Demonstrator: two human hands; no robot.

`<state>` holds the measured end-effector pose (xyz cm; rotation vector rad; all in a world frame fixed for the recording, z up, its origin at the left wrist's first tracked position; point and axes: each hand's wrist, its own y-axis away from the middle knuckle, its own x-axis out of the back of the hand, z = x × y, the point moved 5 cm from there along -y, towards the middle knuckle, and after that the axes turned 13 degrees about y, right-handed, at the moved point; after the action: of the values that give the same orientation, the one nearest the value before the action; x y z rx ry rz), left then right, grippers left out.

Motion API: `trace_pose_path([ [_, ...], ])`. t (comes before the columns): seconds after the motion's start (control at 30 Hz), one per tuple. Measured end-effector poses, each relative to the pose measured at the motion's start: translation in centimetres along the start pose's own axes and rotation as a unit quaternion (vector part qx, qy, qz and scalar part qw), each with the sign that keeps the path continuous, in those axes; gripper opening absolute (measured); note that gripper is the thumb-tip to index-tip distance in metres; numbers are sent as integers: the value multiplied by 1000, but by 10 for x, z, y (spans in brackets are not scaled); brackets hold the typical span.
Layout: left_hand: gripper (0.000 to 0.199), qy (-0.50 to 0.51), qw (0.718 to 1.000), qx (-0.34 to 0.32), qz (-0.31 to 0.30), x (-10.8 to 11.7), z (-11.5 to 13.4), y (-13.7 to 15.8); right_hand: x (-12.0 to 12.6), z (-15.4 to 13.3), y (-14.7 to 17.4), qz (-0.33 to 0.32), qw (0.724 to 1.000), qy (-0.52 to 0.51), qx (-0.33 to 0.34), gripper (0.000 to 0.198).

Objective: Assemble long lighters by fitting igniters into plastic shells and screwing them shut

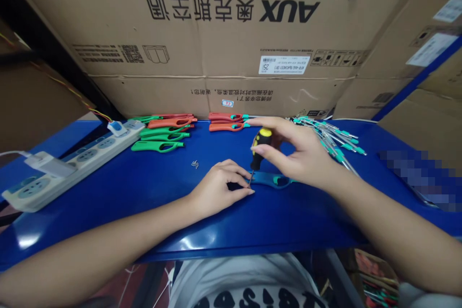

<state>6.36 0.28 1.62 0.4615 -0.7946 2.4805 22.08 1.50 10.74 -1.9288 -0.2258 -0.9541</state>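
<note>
My right hand grips a black and yellow screwdriver, held nearly upright with its shaft pointing down. The screwdriver's tip meets the left end of a blue stick lighter with a teal trigger, which lies on the blue table. Around that end, my left hand is closed, thumb and fingers at either side of the tip. Whether a screw sits under the tip is too small to tell. A little pile of screws lies to the left of my left hand.
Green lighter handles and red ones lie at the back left; assembled red lighters are at the back middle. Several metal lighter rods spread at the back right. A power strip runs along the left. Behind stands a cardboard wall.
</note>
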Motion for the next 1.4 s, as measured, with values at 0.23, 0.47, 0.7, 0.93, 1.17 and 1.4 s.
trace_pose_path([
  [0.23, 3, -31, 999, -9, -21, -2, 0, 3, -19, -7, 13, 85, 993, 29, 82, 40],
  [0.47, 4, 43, 998, -20, 38, 3, -2, 0, -41, 6, 21, -18, 984, -171, -36, 56],
  [0.7, 43, -37, 999, 34, 10, 12, -15, -4, -28, 16, 22, 118, 986, -98, -66, 54],
  [0.93, 28, -57, 998, 20, -24, 7, -19, -3, -36, 17, 24, 104, 990, -75, -51, 53],
  [1.17, 27, -47, 998, 17, -24, 7, -19, -3, -40, 16, 26, 78, 994, -61, -46, 56],
  [1.4, 29, -39, 998, 24, -34, 6, -18, -3, -42, 15, 27, 72, 994, -71, -36, 58],
])
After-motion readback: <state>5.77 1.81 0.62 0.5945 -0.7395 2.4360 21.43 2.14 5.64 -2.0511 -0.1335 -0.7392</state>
